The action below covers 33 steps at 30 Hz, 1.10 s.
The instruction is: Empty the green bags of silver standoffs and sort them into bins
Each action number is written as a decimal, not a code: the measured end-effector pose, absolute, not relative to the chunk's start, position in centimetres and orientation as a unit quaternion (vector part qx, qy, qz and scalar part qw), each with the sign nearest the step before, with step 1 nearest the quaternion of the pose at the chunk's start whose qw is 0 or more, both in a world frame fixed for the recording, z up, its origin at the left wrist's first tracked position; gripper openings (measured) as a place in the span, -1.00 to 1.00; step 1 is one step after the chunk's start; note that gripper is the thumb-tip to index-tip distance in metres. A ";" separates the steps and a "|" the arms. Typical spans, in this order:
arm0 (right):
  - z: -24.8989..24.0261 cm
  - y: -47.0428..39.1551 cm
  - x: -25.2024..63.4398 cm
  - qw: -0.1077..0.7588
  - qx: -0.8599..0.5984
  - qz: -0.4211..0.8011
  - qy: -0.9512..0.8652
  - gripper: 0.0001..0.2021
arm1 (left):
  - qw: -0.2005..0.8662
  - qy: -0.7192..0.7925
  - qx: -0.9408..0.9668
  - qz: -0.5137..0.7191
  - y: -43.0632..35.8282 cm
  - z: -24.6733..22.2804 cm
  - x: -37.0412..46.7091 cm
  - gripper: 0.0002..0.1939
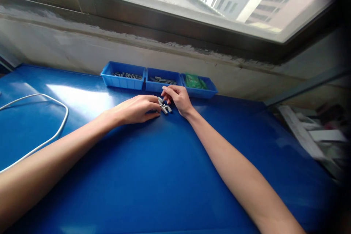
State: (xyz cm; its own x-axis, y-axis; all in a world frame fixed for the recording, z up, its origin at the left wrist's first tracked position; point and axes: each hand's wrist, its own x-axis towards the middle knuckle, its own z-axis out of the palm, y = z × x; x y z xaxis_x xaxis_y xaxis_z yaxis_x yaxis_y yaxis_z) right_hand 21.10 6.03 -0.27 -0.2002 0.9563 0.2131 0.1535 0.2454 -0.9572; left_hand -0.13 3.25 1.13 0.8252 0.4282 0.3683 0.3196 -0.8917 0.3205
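A small pile of grey metal parts (165, 109), short and elongated, lies on the blue table between my hands. My left hand (138, 109) rests at the pile's left edge, its fingers bent and the thumb apart from them; the fingertips touch or nearly touch the parts. Just right of and above the pile is my right hand (179, 98), with fingers curled in toward the thumb. Anything small between those fingers cannot be made out. Behind my right hand stands the middle blue bin (155, 87), with similar grey parts (163, 80) inside.
The left blue bin (123, 82) contains many small metal pieces. Green packets or boards (194, 81) fill part of the right blue bin (201, 92). A white cable (64, 117) curves over the table's (164, 182) left side. A windowed wall rises behind; blurred items (323, 135) are at right.
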 end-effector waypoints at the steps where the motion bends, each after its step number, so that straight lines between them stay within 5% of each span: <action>1: -0.3 6.1 21.1 0.461 -0.432 0.437 -0.640 -0.58 | 0.125 0.203 0.946 0.218 3.3 1.2 -0.3 -0.80; 16: -0.3 6.1 21.2 0.463 -0.420 0.447 -0.640 -0.63 | 0.347 0.312 0.792 0.394 4.1 2.2 -0.6 -0.84; 25: -0.4 6.1 21.2 0.462 -0.420 0.450 -0.638 -0.63 | 0.159 0.457 0.712 0.509 5.6 4.3 -3.1 -0.84; 33: -0.4 6.1 21.1 0.458 -0.429 0.445 -0.639 -0.63 | 0.027 0.502 0.740 0.447 6.7 3.5 -4.6 -0.79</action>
State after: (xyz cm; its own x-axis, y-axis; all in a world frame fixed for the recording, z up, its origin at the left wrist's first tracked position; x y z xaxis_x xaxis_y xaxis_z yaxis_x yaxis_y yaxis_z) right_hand 21.14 6.11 -0.35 -0.2136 0.9554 0.2037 0.1411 0.2365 -0.9613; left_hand -4.61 6.67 3.51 0.0963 0.7672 0.6341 0.7186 -0.4944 0.4890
